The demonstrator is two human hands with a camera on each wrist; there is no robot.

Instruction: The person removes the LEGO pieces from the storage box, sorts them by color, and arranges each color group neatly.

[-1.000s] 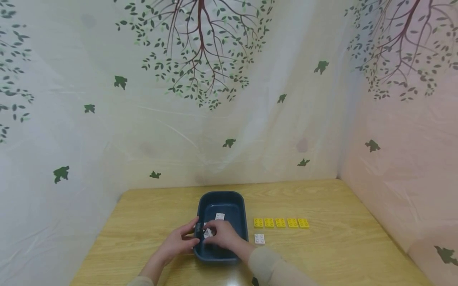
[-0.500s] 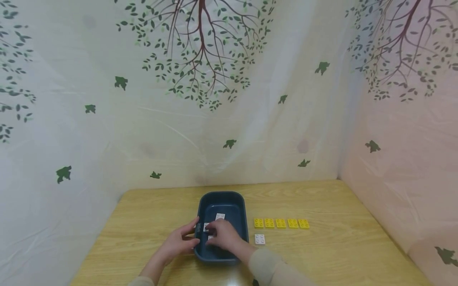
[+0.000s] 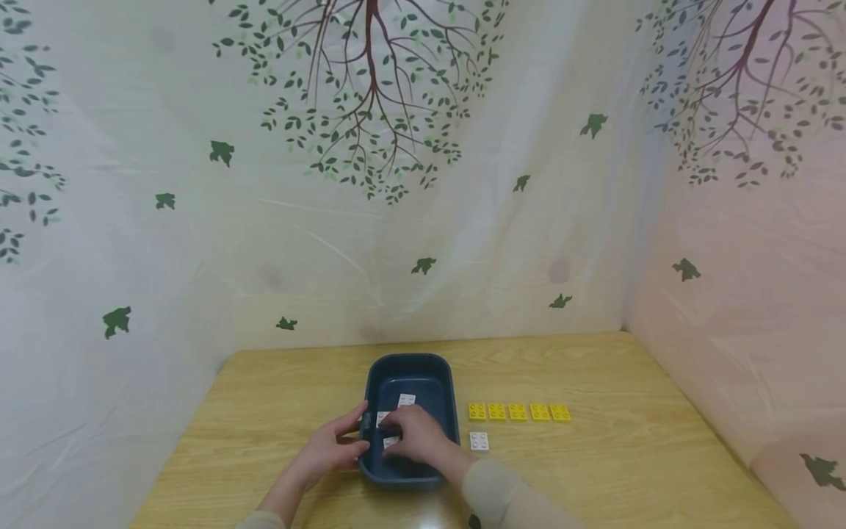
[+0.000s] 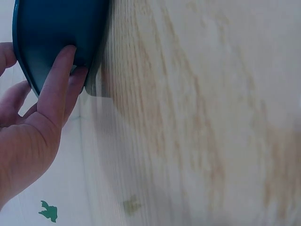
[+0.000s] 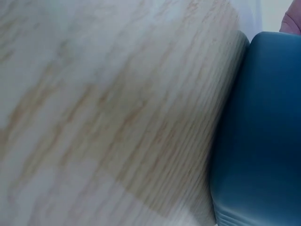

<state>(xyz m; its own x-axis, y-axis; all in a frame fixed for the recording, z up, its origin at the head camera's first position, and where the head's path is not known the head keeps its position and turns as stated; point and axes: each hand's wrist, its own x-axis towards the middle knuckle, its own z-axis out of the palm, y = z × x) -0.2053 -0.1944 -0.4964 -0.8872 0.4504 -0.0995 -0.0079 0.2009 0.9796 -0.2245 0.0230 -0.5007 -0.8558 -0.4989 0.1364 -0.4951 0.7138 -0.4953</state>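
Observation:
In the head view my left hand (image 3: 325, 446) holds the near-left wall of a dark blue plastic bin (image 3: 452, 389), thumb and index fingertips at its rim. The left wrist view shows the fingers (image 4: 57, 84) of that hand against the bin's outside. My right hand (image 3: 419, 435) reaches into the bin from the right, thumb and fingertips apart over white toy building bricks. One white brick (image 3: 391, 442) lies by the thumb, another brick (image 3: 381, 418) by the fingertips, and a third brick (image 3: 406, 400) farther back. The right hand partly covers the first two.
Right of the bin, several yellow bricks (image 3: 518, 412) form a row on the wooden table (image 3: 628, 455). A single white brick (image 3: 479, 441) lies in front of the row's left end. Behind the table hangs a pale curtain (image 3: 330, 279) printed with leaves and birds.
The tilted white brick in my right fingers has been let go and now lies on the bin floor; the fingers have spread slightly. The left hand and bin keep their place.

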